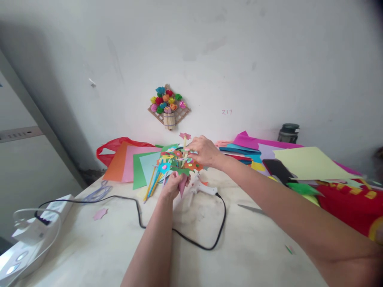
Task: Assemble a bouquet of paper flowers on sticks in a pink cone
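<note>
My left hand (175, 184) is wrapped round the pink pointed base of a paper flower bouquet (179, 161), held above the table. Blue, orange and white paper flowers with green leaves spread out over that hand. At the top of the bouquet, my right hand (203, 150) pinches the pale stem of a pink paper flower (185, 136) that stands above the others. Its fingertips are partly hidden. Just behind the bouquet's base lies a white glue gun (206, 189) with a black cord.
Coloured paper sheets (131, 163) lie at the back left, with yellow and blue sticks (152, 183) before them. Scissors (251, 208), a phone (278, 170) and more paper (314, 163) are on the right. A power strip (56, 211) stands at the left edge, and a pink paper piece (100, 214) lies nearby.
</note>
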